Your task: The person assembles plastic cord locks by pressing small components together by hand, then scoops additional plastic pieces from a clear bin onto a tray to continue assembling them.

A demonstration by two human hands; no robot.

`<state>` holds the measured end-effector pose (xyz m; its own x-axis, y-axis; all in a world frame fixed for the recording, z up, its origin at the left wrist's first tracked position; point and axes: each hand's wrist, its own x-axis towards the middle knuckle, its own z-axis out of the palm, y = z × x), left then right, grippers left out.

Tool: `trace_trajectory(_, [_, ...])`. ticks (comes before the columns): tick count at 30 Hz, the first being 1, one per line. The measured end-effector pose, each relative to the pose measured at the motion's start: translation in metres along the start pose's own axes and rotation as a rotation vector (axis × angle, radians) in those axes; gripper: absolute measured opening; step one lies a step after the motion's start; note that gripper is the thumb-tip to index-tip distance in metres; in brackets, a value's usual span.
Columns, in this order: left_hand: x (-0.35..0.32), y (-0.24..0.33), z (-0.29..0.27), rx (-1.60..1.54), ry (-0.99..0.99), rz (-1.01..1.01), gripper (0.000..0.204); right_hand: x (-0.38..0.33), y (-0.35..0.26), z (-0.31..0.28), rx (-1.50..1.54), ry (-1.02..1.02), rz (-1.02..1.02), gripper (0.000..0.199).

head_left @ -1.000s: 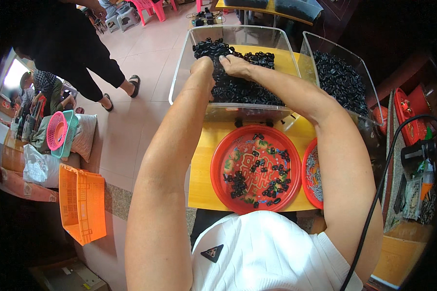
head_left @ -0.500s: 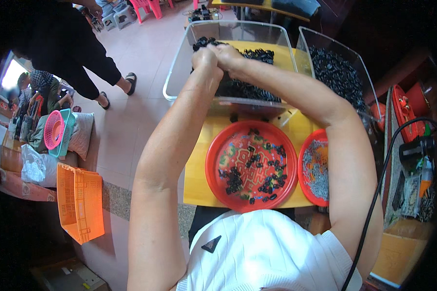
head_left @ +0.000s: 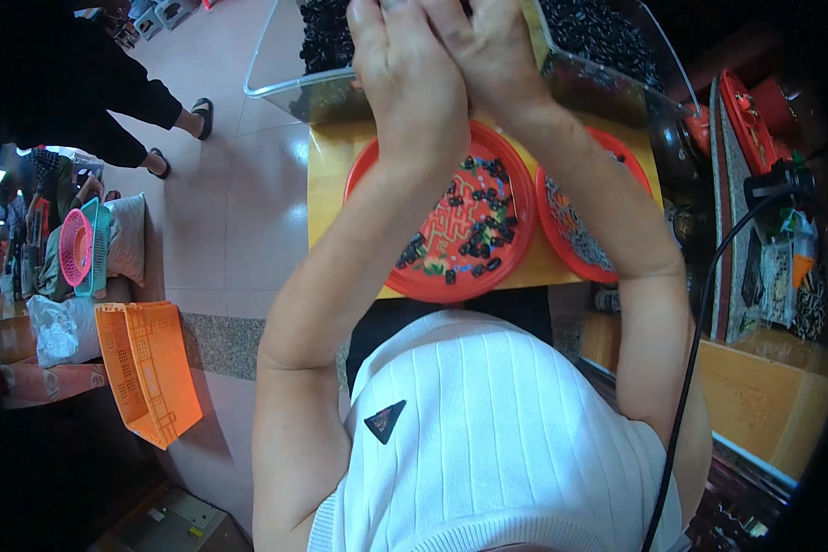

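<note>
My left hand (head_left: 414, 87) and my right hand (head_left: 488, 55) are pressed side by side at the near wall of a clear plastic bin (head_left: 290, 90). Their fingers curl together and run partly past the top edge, so anything between them is hidden. Small black pieces (head_left: 325, 41) lie heaped inside this bin. Below my wrists sits a round red tray (head_left: 522, 221) with a patterned bottom, partly covered by my left forearm. Loose black pieces (head_left: 483, 241) are scattered over it.
Right of it, under my right forearm, is a smaller red tray (head_left: 637, 168) of thin grey pieces. A second clear bin (head_left: 658, 87) holds more black pieces. An orange crate (head_left: 147, 373) stands at left; a person in black trousers (head_left: 129, 92) stands beyond. A black cable (head_left: 699, 368) hangs at right.
Both hands have come back toward me, from over the bin's heap to its near wall, still together. The view has shifted, so the bins now sit higher and are partly cut off.
</note>
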<state>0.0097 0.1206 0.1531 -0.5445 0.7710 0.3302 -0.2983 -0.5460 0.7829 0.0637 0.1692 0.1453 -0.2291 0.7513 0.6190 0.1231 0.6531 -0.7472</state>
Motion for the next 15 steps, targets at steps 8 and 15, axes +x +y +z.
trace_trajectory(8, [-0.093, -0.059, -0.054, 0.357, 0.054, -0.25, 0.035, -0.121, 0.054, 0.007, -0.081, 0.017, 0.295, 0.028])
trace_trajectory(15, [-0.115, -0.074, -0.081, 0.24, 0.061, -0.421, 0.034, -0.141, 0.092, -0.004, 0.086, -0.221, 0.529, 0.027])
